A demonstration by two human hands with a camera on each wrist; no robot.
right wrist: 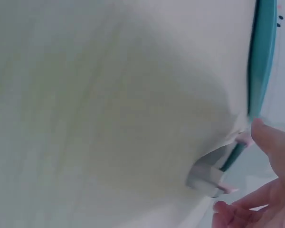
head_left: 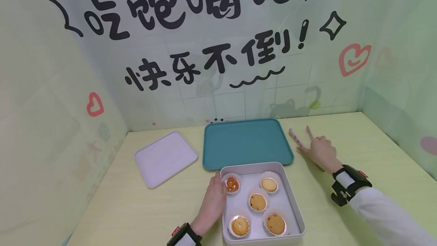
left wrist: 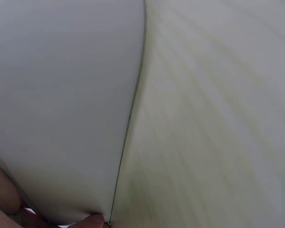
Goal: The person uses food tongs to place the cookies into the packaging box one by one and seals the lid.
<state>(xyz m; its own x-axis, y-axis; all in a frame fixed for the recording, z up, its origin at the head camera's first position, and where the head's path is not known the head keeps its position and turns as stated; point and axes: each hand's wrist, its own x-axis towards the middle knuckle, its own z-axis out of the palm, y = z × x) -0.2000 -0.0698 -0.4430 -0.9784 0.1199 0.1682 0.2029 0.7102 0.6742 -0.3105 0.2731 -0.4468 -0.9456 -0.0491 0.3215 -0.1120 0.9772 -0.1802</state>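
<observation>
The right hand [head_left: 320,154] holds the thin pink-and-white tongs [head_left: 294,136] with its thumb on one side and its fingers on the other. The tongs are between them, close to the desk [head_left: 345,136] and just right of the flat blue-green tray [head_left: 246,143]. The two arms of the tongs are spread like a V. Their tips point away from the person, to the back, and the long way of the tongs leans a bit left. In the right wrist view the tongs look blurry.

The left hand [head_left: 212,200] touches the left wall of the pale, four-sided box [head_left: 294,204] with its fingers along it; I cannot tell if it grips. The box lies flat, with its sides running from the person to the back. Inside are five cookies in white paper cups, and the brown pretzel [head_left: 233,185] is nearest the left hand.
</observation>
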